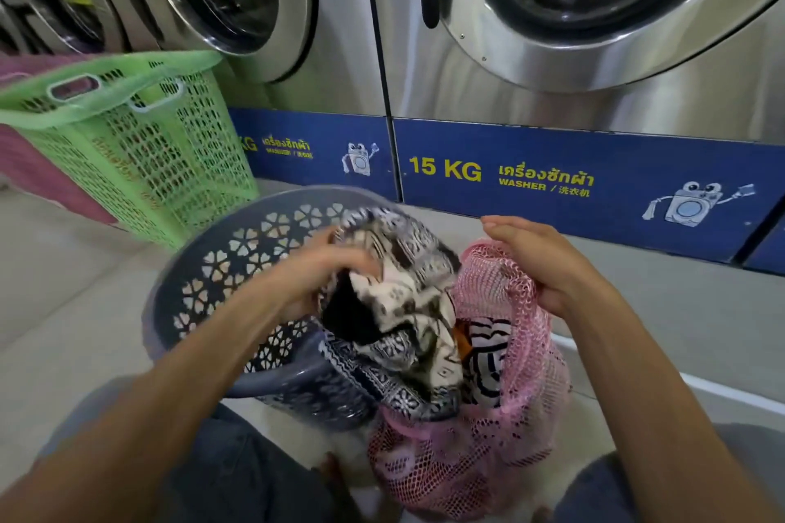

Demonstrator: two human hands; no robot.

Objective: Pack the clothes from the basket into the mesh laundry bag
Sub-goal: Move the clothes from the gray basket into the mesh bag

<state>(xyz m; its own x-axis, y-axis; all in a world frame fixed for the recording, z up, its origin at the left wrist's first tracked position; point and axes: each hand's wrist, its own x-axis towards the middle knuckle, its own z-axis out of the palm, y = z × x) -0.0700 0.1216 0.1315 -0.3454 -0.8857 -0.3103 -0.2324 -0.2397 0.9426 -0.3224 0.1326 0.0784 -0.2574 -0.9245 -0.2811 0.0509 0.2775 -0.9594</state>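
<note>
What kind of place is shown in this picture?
Most likely a self-service laundromat. A row of large steel front-loading washing machines stands on a blue base panel printed "15 KG WASHER", and a green perforated plastic laundry basket waits on the floor.

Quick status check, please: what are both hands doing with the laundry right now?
Left hand grips black-and-white patterned cloth above grey plastic basket. Right hand holds pink mesh bag open. Nothing blocking.

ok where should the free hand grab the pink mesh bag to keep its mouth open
Probably the near rim of the pink mesh bag, from above. The right hand grips the far rim, and the patterned cloth in the left hand drapes across the sagging near edge.
</note>
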